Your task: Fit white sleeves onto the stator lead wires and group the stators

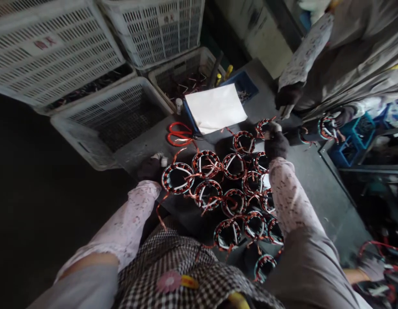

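Several motor stators with copper windings, white sleeves and loose orange lead wires stand close together on the dark table. My left hand [150,168], in a dark glove with pale fingertips, is at the outer side of the leftmost stator [164,182]. Its fingers are curled against that stator, partly lost in shadow. My right hand [276,145], gloved alike, reaches to the far side of the group. Thumb and fingers close on the rim of a small-looking stator [260,128] there. Red-handled scissors [179,144] lie beyond my left hand.
White paper [216,108] covers part of a blue tray [242,86]. Plastic crates [98,124] stand at the left, some stacked [57,47]. Across the table, a co-worker's gloved hand [289,96] is near more stators [327,128]. Another person's hand [372,266] shows at lower right. Blue bins [363,131] stand right.
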{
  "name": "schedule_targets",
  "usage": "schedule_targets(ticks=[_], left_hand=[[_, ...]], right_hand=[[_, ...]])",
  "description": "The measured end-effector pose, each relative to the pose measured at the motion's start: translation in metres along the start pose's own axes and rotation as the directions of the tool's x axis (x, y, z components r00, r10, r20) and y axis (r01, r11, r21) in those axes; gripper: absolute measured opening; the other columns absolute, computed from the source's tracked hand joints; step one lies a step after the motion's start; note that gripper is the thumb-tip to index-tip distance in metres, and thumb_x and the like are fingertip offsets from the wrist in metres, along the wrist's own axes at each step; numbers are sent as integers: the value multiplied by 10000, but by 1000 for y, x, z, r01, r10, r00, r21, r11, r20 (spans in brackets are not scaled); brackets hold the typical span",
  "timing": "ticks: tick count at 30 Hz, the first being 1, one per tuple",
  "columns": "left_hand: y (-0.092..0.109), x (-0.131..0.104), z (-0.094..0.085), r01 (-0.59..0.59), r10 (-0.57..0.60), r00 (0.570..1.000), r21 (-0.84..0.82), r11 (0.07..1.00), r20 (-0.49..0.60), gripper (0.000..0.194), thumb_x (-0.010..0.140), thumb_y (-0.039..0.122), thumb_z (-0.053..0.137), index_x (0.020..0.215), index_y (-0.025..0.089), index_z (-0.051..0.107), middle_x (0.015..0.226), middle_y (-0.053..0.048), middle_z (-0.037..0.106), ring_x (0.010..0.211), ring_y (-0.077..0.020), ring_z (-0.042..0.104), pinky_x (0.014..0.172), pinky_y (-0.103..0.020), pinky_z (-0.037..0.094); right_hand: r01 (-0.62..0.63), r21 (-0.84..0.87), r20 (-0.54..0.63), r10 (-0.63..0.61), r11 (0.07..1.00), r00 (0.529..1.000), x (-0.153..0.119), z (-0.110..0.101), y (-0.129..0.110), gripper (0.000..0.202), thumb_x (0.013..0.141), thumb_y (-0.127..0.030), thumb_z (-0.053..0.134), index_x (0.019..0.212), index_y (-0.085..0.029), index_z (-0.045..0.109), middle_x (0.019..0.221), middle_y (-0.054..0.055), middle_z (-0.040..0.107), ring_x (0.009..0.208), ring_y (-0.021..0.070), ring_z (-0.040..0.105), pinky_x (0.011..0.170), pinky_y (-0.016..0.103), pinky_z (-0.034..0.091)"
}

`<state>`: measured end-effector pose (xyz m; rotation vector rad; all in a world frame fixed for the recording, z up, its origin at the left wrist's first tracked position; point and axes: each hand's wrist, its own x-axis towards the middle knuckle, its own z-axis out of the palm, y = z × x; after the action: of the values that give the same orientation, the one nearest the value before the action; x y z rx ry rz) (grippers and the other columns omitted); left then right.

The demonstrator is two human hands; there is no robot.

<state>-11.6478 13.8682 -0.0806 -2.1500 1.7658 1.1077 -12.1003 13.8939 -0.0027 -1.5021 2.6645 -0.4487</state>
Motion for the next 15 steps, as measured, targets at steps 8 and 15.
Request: schedule_targets(ticks=[8, 15], left_hand=[[-8, 4, 12, -16, 22, 996, 68, 998, -90, 439, 1078, 394, 473, 1440, 213, 642, 1397, -143, 692, 1286, -296, 655, 1048, -405, 515], [-23, 19, 23, -66, 70, 995, 46, 997, -75, 425, 1072, 445, 481, 1410, 255, 657, 1368, -127, 708, 1254, -291, 673, 1050, -398, 513]], right_hand=[[-128, -235, 72, 149, 963, 986, 30, 50, -25, 398, 981, -430, 599, 1305, -203, 645, 1094, 143, 700, 1035, 301, 646, 914, 427, 506], [-110, -178, 96, 129, 978, 987, 27, 42, -33, 328, 993, -421, 571, 1213, -202, 679, 1100, 117, 706, 1033, 266, 612, 934, 401, 474]])
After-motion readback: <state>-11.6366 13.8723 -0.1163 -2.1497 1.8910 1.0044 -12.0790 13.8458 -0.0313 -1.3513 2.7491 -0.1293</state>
